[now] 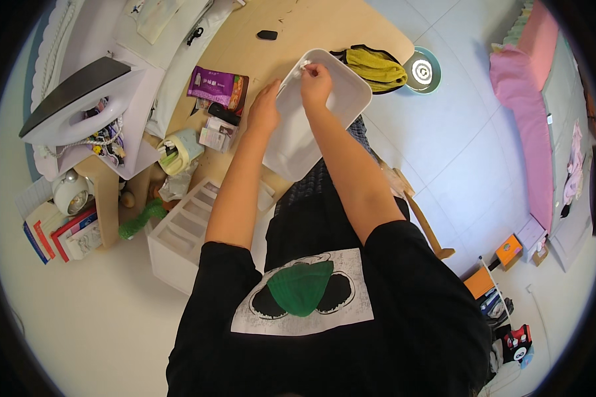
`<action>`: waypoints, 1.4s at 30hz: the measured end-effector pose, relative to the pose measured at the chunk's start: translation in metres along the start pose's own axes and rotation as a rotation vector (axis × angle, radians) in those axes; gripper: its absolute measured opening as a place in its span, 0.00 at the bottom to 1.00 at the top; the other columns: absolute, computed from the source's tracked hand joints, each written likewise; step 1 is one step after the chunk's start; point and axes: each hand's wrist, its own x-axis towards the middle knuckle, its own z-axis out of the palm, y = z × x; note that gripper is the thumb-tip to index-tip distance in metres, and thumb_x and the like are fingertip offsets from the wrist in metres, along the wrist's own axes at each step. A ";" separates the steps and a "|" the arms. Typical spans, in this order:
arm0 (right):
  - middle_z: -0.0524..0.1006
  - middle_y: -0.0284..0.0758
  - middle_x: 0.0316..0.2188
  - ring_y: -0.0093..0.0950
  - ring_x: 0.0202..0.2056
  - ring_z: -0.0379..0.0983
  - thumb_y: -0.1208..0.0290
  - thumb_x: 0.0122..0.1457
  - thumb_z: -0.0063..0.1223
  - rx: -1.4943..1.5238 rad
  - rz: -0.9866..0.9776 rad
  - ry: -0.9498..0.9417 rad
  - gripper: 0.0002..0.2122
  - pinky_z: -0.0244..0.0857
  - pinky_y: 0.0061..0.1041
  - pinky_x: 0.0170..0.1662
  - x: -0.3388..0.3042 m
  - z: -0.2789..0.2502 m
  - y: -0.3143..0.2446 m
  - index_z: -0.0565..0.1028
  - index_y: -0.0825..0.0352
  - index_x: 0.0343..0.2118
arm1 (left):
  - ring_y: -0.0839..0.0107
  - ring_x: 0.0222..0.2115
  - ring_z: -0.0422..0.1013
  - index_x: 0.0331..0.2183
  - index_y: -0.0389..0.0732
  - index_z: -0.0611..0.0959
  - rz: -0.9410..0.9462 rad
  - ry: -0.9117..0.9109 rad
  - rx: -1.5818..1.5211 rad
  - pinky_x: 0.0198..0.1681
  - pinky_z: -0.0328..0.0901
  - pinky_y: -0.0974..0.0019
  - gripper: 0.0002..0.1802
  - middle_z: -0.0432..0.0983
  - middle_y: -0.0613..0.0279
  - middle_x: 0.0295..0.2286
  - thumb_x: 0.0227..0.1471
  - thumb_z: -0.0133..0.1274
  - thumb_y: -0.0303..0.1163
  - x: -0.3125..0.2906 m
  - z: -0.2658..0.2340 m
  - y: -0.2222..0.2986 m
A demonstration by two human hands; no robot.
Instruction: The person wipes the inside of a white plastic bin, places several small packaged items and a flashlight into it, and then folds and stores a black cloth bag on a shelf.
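Cluttered pale wooden table [298, 30] above a light tiled floor, white rectangular plastic tub [338, 99] tilted at its edge, left hand [265, 109] gripping its nine-o'clock rim, right hand [316, 78] pinching a small white scrap [304, 65] at twelve, yellow cloth [377, 66] at two.

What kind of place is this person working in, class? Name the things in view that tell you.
Probably a room at home, perhaps a bedroom or living room: a wooden table cluttered with small packets, a pink mattress or cushion against the wall, and a tiled floor. Both hands hold a white tray.
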 end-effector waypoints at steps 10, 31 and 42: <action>0.76 0.39 0.23 0.28 0.25 0.73 0.80 0.43 0.54 0.022 -0.001 -0.395 0.03 0.66 0.23 0.32 -0.069 -0.019 -0.009 0.76 0.69 0.24 | 0.56 0.49 0.62 0.50 0.39 0.66 -0.106 -0.025 -0.172 0.50 0.58 0.62 0.33 0.65 0.49 0.47 0.37 0.40 0.12 0.000 0.005 -0.005; 0.73 0.35 0.28 0.22 0.28 0.70 0.81 0.50 0.52 0.672 0.693 0.253 0.07 0.64 0.17 0.32 0.019 0.019 -0.038 0.71 0.73 0.34 | 0.57 0.50 0.61 0.51 0.41 0.66 -0.139 -0.129 -0.114 0.51 0.57 0.65 0.35 0.65 0.49 0.48 0.37 0.36 0.10 0.000 -0.004 0.005; 0.74 0.36 0.21 0.24 0.24 0.70 0.80 0.46 0.52 0.111 0.284 0.067 0.02 0.64 0.22 0.30 0.019 0.009 -0.014 0.75 0.72 0.24 | 0.54 0.49 0.61 0.52 0.42 0.64 -0.113 -0.121 -0.146 0.51 0.57 0.62 0.35 0.64 0.46 0.47 0.38 0.37 0.10 -0.001 -0.006 0.007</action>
